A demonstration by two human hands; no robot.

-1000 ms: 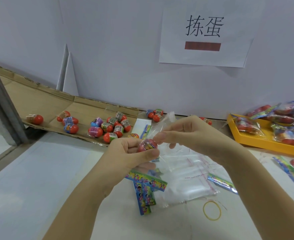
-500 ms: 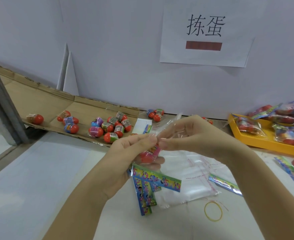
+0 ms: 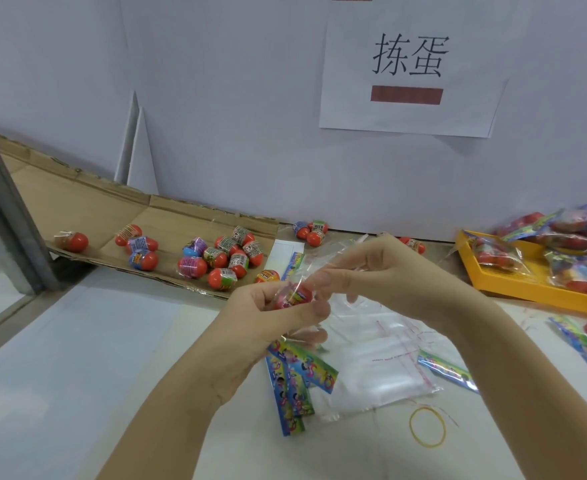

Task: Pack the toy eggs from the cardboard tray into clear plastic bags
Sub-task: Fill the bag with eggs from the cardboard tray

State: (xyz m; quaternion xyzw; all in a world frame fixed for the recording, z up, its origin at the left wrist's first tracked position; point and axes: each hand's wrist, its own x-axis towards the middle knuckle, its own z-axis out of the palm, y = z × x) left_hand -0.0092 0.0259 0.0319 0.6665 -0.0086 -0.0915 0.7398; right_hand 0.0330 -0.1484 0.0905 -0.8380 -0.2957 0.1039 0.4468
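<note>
Held egg (image 3: 294, 295): red shell, pink/yellow printed wrap. Held bag (image 3: 341, 251): clear. Tray eggs (image 3: 216, 258), far left: mostly orange-red shells with multicolour printed bands; 1 light-blue shell (image 3: 191, 251). Cardboard tray (image 3: 167, 216): plain brown. Header cards (image 3: 299, 372), near centre: blue/green, pink cartoon print. Bag stack (image 3: 371, 368): clear, thin red seal line. Rubber band (image 3: 410, 427), near right: yellow. Plastic tray (image 3: 527, 292), far right: yellow-orange. Sign (image 3: 409, 112), far wall: white, black characters, 1 brown-red bar.
</note>
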